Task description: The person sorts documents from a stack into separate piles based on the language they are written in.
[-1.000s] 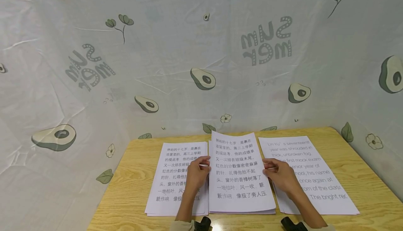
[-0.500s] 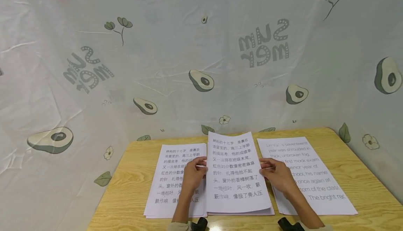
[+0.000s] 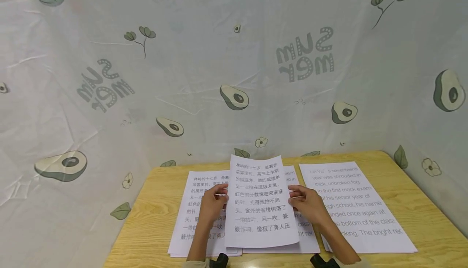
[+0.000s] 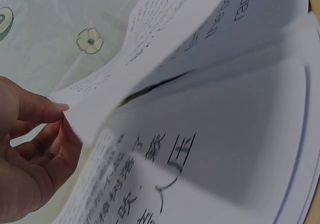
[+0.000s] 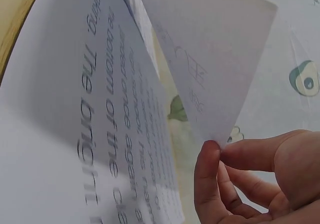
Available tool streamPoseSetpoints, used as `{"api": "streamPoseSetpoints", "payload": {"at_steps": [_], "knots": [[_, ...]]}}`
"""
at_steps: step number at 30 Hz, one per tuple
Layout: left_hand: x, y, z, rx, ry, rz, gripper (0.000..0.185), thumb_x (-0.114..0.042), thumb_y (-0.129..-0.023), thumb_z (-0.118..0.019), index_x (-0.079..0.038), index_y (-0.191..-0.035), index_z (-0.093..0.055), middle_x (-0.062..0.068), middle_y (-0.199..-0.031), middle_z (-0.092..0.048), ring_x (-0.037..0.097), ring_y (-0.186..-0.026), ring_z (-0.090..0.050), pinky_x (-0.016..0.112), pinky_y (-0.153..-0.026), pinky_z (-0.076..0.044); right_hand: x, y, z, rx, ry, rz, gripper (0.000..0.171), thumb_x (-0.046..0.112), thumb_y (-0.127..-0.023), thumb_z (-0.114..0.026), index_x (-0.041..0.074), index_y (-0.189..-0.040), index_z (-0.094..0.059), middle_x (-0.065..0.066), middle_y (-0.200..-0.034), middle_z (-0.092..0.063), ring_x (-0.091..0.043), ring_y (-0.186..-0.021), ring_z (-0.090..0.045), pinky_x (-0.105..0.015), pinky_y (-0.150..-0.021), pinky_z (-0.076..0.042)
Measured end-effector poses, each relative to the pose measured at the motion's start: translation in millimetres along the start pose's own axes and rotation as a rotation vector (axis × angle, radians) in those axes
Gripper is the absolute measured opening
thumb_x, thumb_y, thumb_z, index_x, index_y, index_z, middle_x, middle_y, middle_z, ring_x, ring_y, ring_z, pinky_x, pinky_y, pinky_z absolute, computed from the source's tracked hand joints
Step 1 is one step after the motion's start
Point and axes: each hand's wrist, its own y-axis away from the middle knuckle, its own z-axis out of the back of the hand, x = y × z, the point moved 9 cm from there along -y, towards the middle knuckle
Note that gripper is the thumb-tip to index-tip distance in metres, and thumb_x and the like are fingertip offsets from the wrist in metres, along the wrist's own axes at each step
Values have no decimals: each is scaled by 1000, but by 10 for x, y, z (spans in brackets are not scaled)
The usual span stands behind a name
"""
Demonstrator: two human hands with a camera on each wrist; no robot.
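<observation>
A white sheet of paper with printed Chinese text is held up above the table between both hands. My left hand pinches its left edge between thumb and fingers; the left wrist view shows the sheet bending from that grip. On the opposite edge my right hand pinches with thumb and forefinger, clear in the right wrist view. Beneath the raised sheet lies a middle paper stack whose top page carries English text. The raised sheet overlaps the left paper stack, printed in Chinese.
To the right lies another paper stack with English print, partly behind my right forearm. All the stacks rest on a wood-grain table. A pale curtain with avocado prints hangs behind the table.
Both hands have moved left with the Chinese-text sheet, from over the middle stack to partly over the left one. An English-text page now shows on the middle stack.
</observation>
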Motion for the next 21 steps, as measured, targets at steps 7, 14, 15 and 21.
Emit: {"api": "streamPoseSetpoints", "payload": {"at_steps": [7, 14, 15, 21], "knots": [[84, 14, 197, -20, -8, 7, 40, 2, -96, -68, -6, -134, -73, 15, -117, -71, 18, -90, -68, 29, -71, -63, 44, -13, -200, 16, -47, -13, 46, 0, -97, -71, -4, -142, -64, -20, -122, -70, -21, -99, -74, -30, -76, -65], [200, -14, 389, -47, -30, 12, 39, 3, -95, -68, -5, -133, -74, 15, -116, -72, 18, -89, -68, 28, -69, -62, 38, -46, -394, 6, -82, -15, 44, -3, -94, -72, -5, -138, -67, -18, -115, -70, -18, -91, -72, -30, -71, -65], [215, -12, 417, -50, -36, 13, 39, 3, -95, -68, -4, -133, -74, 16, -116, -72, 18, -89, -67, 28, -68, -62, 34, -50, -424, 5, -85, -17, 44, -3, -93, -72, -5, -137, -68, -17, -114, -71, -17, -89, -72, -29, -71, -64], [289, 7, 586, -72, -53, 9, 39, 4, -94, -68, -2, -132, -73, 17, -114, -72, 18, -88, -67, 27, -67, -60, 53, -44, -618, 15, -101, -12, 44, -1, -93, -72, -4, -136, -68, -15, -111, -71, -15, -86, -70, -27, -70, -62]]}}
